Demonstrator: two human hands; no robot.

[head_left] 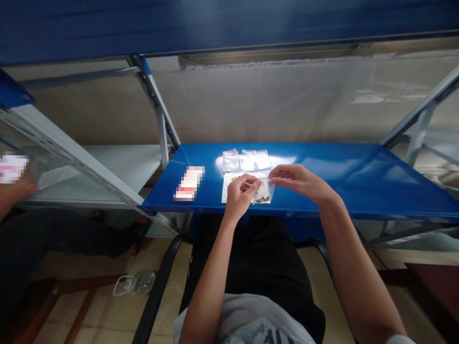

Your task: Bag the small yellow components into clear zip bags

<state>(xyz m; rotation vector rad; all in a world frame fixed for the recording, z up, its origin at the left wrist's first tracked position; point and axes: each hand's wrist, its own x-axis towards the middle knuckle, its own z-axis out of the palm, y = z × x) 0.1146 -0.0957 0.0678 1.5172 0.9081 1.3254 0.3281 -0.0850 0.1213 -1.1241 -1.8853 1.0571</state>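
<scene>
A small clear plastic zip bag [271, 187] is stretched between my two hands, over the blue shelf. My left hand [239, 195] is closed, pinching the bag near its top edge. From the other side, my right hand [296, 180] grips the same edge between thumb and fingers. Below them lies a white tray or sheet [225, 193] with small yellow and dark brown pieces, too small to name and partly hidden by my left hand. Just behind it, flat clear zip bags [230, 161] [255, 160] rest on the shelf.
A blurred-out pale and red item [189, 184] lies on the shelf's left part. Metal uprights [154, 95] frame both sides, and another blue shelf [229, 24] hangs overhead. At far left another person's hand [21, 188] holds something blurred. A clear plastic jug [144, 282] is on the floor.
</scene>
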